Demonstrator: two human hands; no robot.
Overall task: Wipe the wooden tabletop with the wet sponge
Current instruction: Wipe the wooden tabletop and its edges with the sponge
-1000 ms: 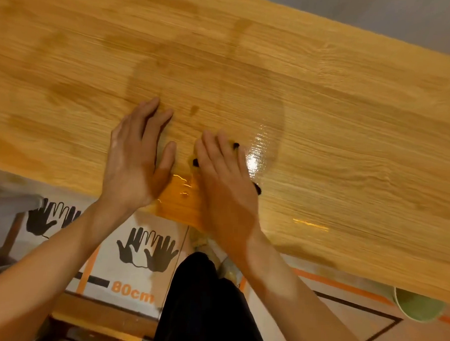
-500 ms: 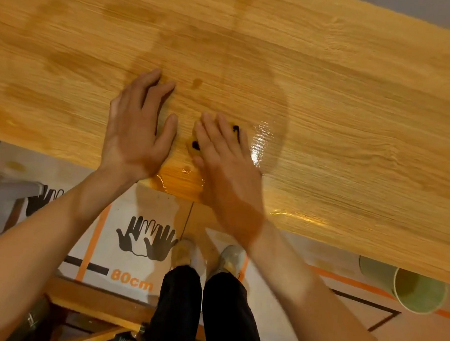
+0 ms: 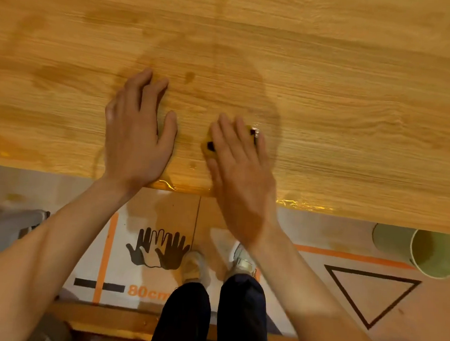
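The wooden tabletop (image 3: 352, 98) fills the upper half of the head view, with darker damp streaks and glossy wet patches near its front edge. My right hand (image 3: 242, 176) lies flat with straight fingers on a yellow sponge with dark marks (image 3: 207, 143), pressing it to the wood close to the front edge. Most of the sponge is hidden under the fingers. My left hand (image 3: 137, 134) rests flat on the tabletop to the left of it, fingers spread, holding nothing.
A green bucket (image 3: 433, 254) stands on the floor under the table's front edge at the right. The floor mat (image 3: 369, 290) shows hand prints, an orange line, "80cm" and a triangle. My legs and shoes are below, and a wooden bar runs along the bottom.
The view has shifted, so the table edge sits higher in frame. My right hand with the sponge has slid away from my left hand, nearer the front edge; the left hand stays planted.
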